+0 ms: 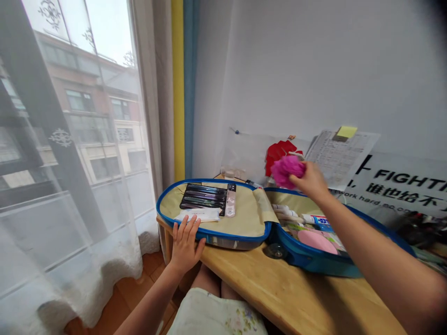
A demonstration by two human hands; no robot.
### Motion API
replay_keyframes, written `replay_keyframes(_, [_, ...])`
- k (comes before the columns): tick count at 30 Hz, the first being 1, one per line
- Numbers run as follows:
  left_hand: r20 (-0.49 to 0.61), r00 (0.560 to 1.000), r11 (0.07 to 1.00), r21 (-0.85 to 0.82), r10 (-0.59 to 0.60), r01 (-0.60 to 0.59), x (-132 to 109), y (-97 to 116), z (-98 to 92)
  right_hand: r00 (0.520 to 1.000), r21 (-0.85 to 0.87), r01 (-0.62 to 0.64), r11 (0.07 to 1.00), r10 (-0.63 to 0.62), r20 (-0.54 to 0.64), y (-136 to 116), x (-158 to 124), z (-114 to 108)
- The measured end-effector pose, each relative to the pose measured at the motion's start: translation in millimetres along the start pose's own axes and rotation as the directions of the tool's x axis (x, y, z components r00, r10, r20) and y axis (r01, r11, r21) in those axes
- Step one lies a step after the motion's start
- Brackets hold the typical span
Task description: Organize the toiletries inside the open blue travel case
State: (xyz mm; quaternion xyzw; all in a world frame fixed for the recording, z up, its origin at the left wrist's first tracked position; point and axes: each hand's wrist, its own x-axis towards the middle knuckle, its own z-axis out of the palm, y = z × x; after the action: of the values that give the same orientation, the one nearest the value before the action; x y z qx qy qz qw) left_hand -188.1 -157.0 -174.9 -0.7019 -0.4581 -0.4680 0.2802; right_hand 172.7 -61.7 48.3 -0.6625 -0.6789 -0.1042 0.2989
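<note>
A small blue suitcase (213,232) lies open on the wooden table (279,288). My left hand (185,244) rests open on the front rim of its left half, beside a pack of dark brushes (204,196), a white packet (199,214) and a pale pink case (231,200). My right hand (310,179) is raised over the right half and closed on a magenta bath pouf (285,170). That right half holds tubes and a pink round item (316,240).
Sheer curtains and a window (70,139) fill the left. Against the wall stand a clear pouch (244,156), a red item (277,151), printed papers with a yellow sticky note (346,131) and a sign (401,186). Dark clutter (419,223) sits at the right edge.
</note>
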Motion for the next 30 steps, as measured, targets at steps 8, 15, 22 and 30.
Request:
replay_keyframes(8, [0.003,1.0,1.0,0.013,-0.007,0.007,-1.2,1.1,0.3,0.929,0.298,0.285,0.911,-0.339,0.147,-163.4,-21.2,80.7])
replay_keyframes(15, [0.018,1.0,1.0,0.017,-0.019,0.019,-3.3,0.8,2.0,0.87,0.421,0.313,0.851,-0.434,0.232,-240.6,-39.9,137.2])
replay_keyframes(22, [0.016,1.0,1.0,0.004,-0.023,0.023,-6.5,-0.3,3.4,0.859,0.502,0.163,0.849,-0.372,0.351,-262.6,-51.4,175.8])
replay_keyframes(30, [0.011,1.0,1.0,0.027,-0.007,0.007,-6.6,-0.2,4.1,0.723,0.585,0.125,0.801,-0.477,0.5,-257.8,-55.6,184.1])
